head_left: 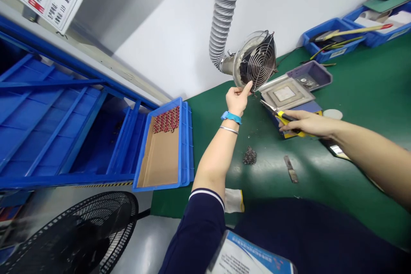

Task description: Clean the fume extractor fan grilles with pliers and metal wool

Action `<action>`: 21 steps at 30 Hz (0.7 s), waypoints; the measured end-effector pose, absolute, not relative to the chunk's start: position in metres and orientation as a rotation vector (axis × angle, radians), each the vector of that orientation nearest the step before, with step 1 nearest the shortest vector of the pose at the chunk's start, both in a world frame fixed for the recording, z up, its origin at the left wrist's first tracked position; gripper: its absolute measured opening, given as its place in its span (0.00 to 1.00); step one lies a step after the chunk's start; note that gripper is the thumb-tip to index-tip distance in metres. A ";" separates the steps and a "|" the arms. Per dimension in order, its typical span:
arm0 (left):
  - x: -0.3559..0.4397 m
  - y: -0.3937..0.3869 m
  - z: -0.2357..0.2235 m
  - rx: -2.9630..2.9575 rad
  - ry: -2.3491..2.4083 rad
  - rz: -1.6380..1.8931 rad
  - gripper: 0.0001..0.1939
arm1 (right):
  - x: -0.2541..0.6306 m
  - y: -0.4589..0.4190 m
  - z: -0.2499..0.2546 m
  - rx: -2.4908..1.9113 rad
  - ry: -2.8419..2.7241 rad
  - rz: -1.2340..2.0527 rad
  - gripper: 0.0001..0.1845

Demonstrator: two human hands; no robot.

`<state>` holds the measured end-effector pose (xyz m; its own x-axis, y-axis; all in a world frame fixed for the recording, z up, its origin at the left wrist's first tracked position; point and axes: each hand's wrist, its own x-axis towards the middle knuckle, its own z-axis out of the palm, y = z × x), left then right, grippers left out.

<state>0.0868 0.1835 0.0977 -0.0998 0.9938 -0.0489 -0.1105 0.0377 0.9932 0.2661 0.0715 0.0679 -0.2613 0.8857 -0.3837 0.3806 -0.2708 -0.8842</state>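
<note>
Fingers and thumb of the left hand (pixel 236 99) pinch the lower rim of the round fume-extractor hood (pixel 255 61), the forearm stretched straight up and away from the body with a blue wristband (pixel 231 117) and a thin bracelet at the wrist. The hood hangs tilted at the end of a ribbed grey hose (pixel 223 13), its wire grille facing right, just above the back part of the green bench (pixel 353 154). The right hand (pixel 305 123) reaches in from the right, forearm low and nearly level, closed around the yellow handle of a tool (pixel 282 115) whose metal tip points toward the hood's lower edge. Directly behind that hand sits a solder pot (pixel 293 92), crowding the tool from the back. In front of both hands the bench lies open, broken only by a small heap of grey dross (pixel 249 155) and a flat metal scraper (pixel 290 169). At the bench's left edge a blue tray (pixel 184 145) holds red rings; blue bins (pixel 334 38) line the far right corner.
</note>
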 end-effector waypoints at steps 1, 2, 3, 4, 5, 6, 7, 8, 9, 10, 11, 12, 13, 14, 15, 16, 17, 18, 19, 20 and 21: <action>0.085 0.183 0.099 1.045 1.226 1.287 0.15 | 0.264 0.069 0.062 -1.415 -1.329 1.788 0.27; 0.083 0.183 0.101 1.047 1.231 1.276 0.15 | 0.261 0.067 0.058 -1.268 -1.116 1.974 0.28; 0.081 0.182 0.102 1.049 1.237 1.267 0.15 | 0.256 0.065 0.054 -1.139 -0.952 2.095 0.29; 0.079 0.181 0.103 1.051 1.242 1.261 0.15 | 0.251 0.064 0.051 -1.042 -0.862 2.159 0.29; 0.078 0.181 0.104 1.053 1.246 1.256 0.15 | 0.246 0.064 0.049 -0.963 -0.815 2.196 0.28; 0.077 0.180 0.105 1.055 1.251 1.251 0.15 | 0.241 0.065 0.048 -0.897 -0.785 2.216 0.27; 0.076 0.180 0.105 1.055 1.255 1.245 0.16 | 0.237 0.066 0.047 -0.839 -0.768 2.227 0.27; 0.075 0.180 0.106 1.053 1.258 1.240 0.16 | 0.233 0.068 0.046 -0.783 -0.761 2.231 0.26; 0.075 0.180 0.106 1.047 1.261 1.236 0.16 | 0.229 0.069 0.046 -0.733 -0.758 2.234 0.25; 0.074 0.180 0.106 1.039 1.262 1.234 0.15 | 0.226 0.071 0.045 -0.692 -0.761 2.235 0.24; 0.075 0.180 0.106 1.027 1.263 1.231 0.15 | 0.224 0.072 0.044 -0.664 -0.770 2.231 0.24; 0.075 0.180 0.106 1.013 1.264 1.230 0.15 | 0.222 0.073 0.044 -0.648 -0.790 2.228 0.25; 0.075 0.179 0.107 1.000 1.266 1.229 0.14 | 0.220 0.073 0.043 -0.640 -0.815 2.218 0.26; 0.076 0.179 0.108 0.990 1.268 1.231 0.14 | 0.218 0.073 0.042 -0.639 -0.845 2.204 0.27; 0.076 0.179 0.108 0.987 1.271 1.233 0.15 | 0.217 0.074 0.042 -0.644 -0.876 2.189 0.28; 0.077 0.178 0.109 0.994 1.275 1.236 0.15 | 0.216 0.074 0.042 -0.647 -0.900 2.178 0.29; 0.077 0.178 0.110 1.005 1.278 1.237 0.15 | 0.215 0.074 0.041 -0.640 -0.907 2.174 0.29; 0.077 0.178 0.111 1.017 1.280 1.236 0.15 | 0.214 0.074 0.041 -0.627 -0.897 2.173 0.29; 0.077 0.177 0.111 1.026 1.283 1.232 0.15 | 0.213 0.074 0.040 -0.617 -0.878 2.168 0.30; 0.077 0.178 0.111 1.029 1.285 1.226 0.15 | 0.213 0.074 0.040 -0.615 -0.857 2.162 0.30; 0.076 0.178 0.111 1.024 1.288 1.220 0.15 | 0.212 0.074 0.039 -0.619 -0.837 2.154 0.30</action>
<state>0.0764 0.1778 0.1108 -0.0947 0.9878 -0.1238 -0.0702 0.1174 0.9906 0.2120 0.0740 0.0393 -0.6163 0.7700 -0.1652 -0.4567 -0.5204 -0.7215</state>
